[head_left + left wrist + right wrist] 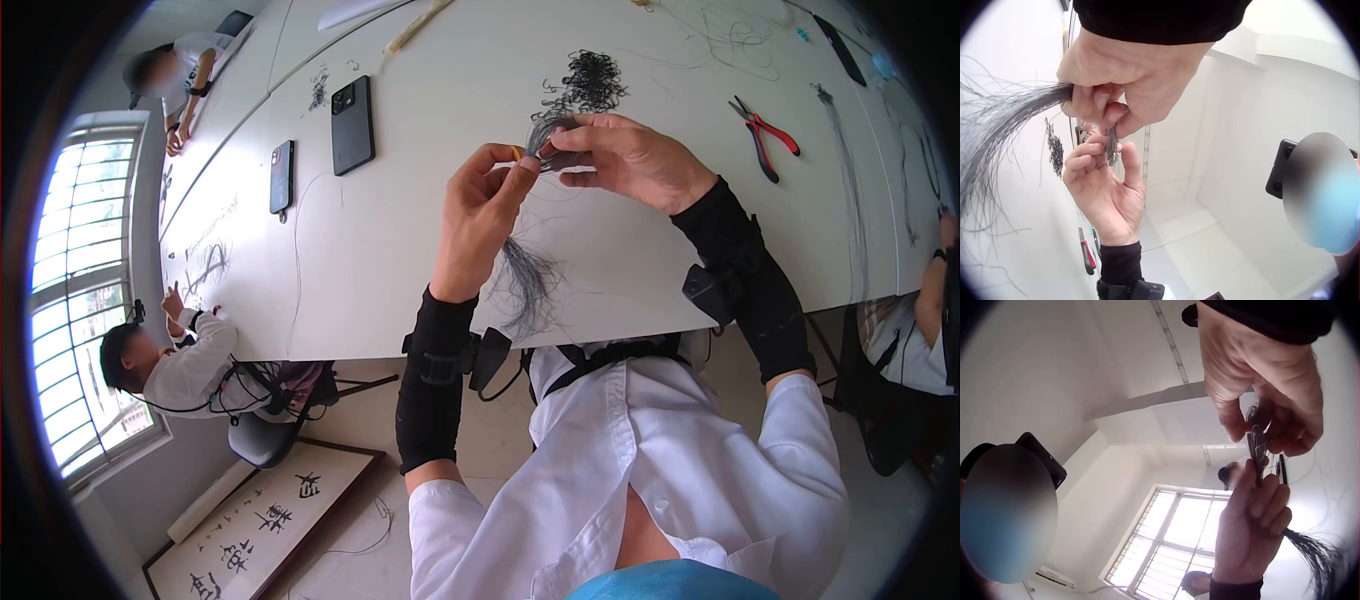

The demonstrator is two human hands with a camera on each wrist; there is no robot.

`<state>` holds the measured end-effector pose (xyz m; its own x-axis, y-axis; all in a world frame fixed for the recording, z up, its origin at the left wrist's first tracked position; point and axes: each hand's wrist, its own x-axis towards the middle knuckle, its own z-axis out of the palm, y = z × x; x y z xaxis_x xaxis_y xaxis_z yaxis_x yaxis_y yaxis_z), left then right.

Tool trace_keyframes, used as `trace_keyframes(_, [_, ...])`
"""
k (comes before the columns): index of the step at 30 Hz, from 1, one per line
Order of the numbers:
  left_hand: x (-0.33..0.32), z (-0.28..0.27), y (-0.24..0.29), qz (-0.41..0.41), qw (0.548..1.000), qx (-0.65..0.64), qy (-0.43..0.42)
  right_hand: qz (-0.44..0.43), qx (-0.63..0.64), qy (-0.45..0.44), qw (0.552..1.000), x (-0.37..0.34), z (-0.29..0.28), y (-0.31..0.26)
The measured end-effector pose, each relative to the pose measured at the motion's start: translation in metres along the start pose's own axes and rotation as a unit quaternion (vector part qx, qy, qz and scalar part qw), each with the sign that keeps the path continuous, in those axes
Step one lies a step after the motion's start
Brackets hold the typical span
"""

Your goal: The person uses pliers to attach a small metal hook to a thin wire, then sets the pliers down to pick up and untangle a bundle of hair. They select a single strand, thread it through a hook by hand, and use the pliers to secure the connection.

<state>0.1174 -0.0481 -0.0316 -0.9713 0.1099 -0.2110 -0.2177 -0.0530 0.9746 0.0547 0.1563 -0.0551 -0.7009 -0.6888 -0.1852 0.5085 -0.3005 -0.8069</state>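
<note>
A bundle of dark grey strands (530, 285) (1007, 128) (1313, 550) is gripped near its upper end by my left hand (480, 215) (1138, 78) (1247, 531), with thumb and curled fingers round it. Its loose tail fans out below that hand, over the table. Above the left fingertips the strands form a narrow looped end (1257, 445). My right hand (640, 160) (1107, 194) (1266, 369) has its bent fingers and thumb about this end, its fingertips on the strands. A small orange piece (517, 153) shows by the left fingertips.
On the white table (400, 270) lie a pile of black hooked pieces (590, 82), red-handled pliers (765, 138), a large phone (352, 125), a smaller phone (282, 178) and long strands (850, 180). Other people sit at the left and right edges.
</note>
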Motion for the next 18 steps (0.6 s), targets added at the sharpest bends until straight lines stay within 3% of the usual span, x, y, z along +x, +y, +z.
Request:
trace_keyframes(11, [0.001,0.001,-0.001,-0.018,0.999,-0.044,0.013,-0.004,0.045,0.045,0.998,0.0,0.01,0.0])
trace_keyframes(18, [0.002,-0.001,-0.005,-0.01,0.999,-0.026,0.025,-0.015,-0.04,0.053,0.998,0.002,0.009,0.006])
